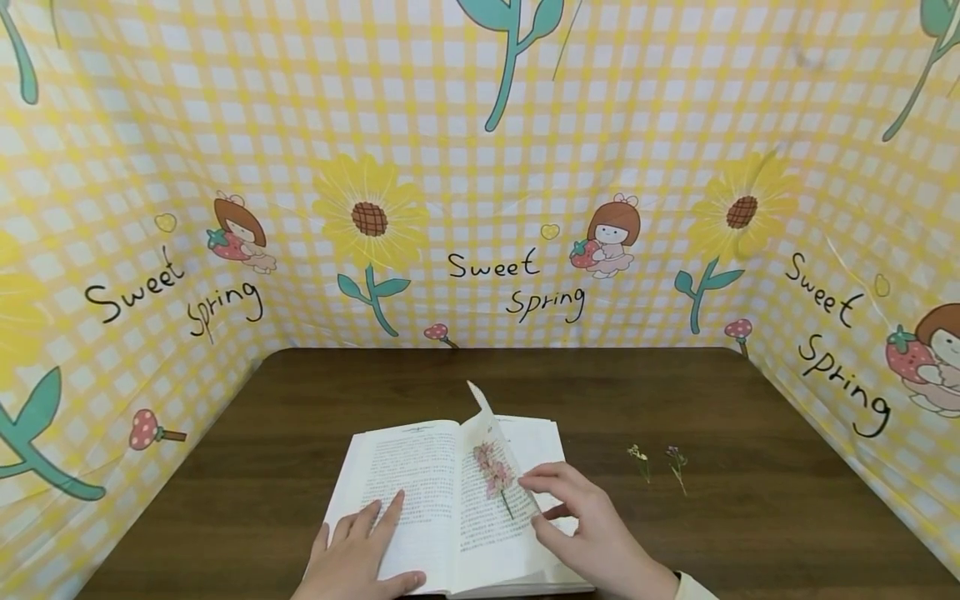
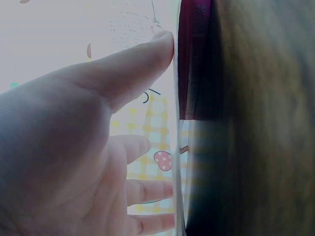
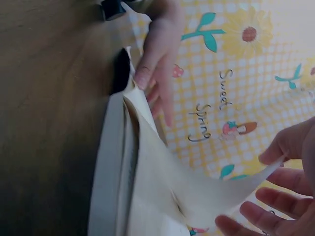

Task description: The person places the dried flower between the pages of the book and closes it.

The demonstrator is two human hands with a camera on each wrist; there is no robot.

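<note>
Open book (image 1: 444, 508): L hand (image 1: 351, 550) spread on left pg (image 1: 401, 467), R hand (image 1: 588, 521) pinches raised pg (image 1: 487, 527) w/ pink flower (image 1: 494, 473); 2 sprigs (image 1: 676, 458) right.

1. Table (image 1: 247, 467): dark brown, wood-grained, far corners rounded.
2. Checked cloth (image 1: 480, 167), yellow and white, hangs behind and along both sides; I see wrinkles.
3. Sunflowers (image 1: 370, 219) printed on it, brown centres, teal stems.
4. I count the lettering (image 1: 492, 266) "Sweet Spring" three times, black.
5. Cartoon figures (image 1: 612, 237), brown-haired, each holding a strawberry (image 1: 583, 255); spotted mushrooms (image 1: 142, 429) below.
</note>
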